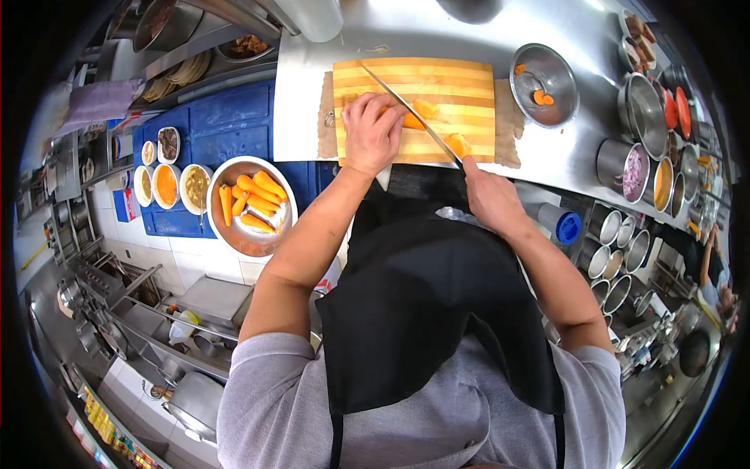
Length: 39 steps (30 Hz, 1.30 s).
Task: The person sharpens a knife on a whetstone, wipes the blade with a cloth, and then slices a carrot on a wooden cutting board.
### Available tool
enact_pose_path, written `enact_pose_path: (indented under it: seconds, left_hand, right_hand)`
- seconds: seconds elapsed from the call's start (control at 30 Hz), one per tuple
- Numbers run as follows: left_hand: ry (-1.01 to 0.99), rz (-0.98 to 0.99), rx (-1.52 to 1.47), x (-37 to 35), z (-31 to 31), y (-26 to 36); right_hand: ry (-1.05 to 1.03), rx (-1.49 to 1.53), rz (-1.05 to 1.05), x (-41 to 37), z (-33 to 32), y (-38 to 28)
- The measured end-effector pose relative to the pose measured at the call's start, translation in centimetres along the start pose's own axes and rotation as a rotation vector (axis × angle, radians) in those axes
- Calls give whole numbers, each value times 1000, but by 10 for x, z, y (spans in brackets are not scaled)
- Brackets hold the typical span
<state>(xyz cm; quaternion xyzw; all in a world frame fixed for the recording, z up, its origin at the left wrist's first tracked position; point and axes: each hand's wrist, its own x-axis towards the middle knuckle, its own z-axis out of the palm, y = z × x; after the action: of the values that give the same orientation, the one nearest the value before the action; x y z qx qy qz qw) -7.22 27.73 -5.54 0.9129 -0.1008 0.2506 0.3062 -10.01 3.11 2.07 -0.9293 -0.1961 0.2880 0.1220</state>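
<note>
A striped wooden cutting board (461, 86) lies on a brown cloth (508, 125) on the steel counter. My left hand (371, 131) rests on the board with fingers bent over a carrot (412, 121), pressing it down. My right hand (492, 191) is wrapped round the handle of a long knife (398, 95), whose blade slants across the board over the carrot. Cut carrot pieces (458, 144) lie to the right of the blade. A steel bowl (558, 66) holding a few orange slices stands right of the board.
At the left, a large steel bowl (221, 170) holds several carrots, beside small food tubs (166, 186) on a blue surface (234, 129). Pots, one with chopped onion (633, 170), line the right side. A person's arm (709, 254) shows at the far right.
</note>
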Motion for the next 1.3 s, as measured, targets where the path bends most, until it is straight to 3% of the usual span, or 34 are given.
enact_pose_path:
  seconds: [0.27, 0.5, 0.87, 1.07, 1.3]
  left_hand:
    - [19, -23, -9, -1, 1, 0]
    - [23, -9, 2, -2, 2, 0]
    - [60, -37, -15, -2, 3, -2]
    - [48, -50, -16, -3, 3, -3]
    - [55, -50, 23, -5, -3, -3]
  right_hand:
    - [-64, 14, 27, -35, -32, -4]
    - [12, 21, -38, 5, 6, 0]
    - [-56, -1, -5, -29, -35, -7]
    - [-28, -31, -25, 10, 0, -5]
    - [-13, -21, -11, 9, -5, -5]
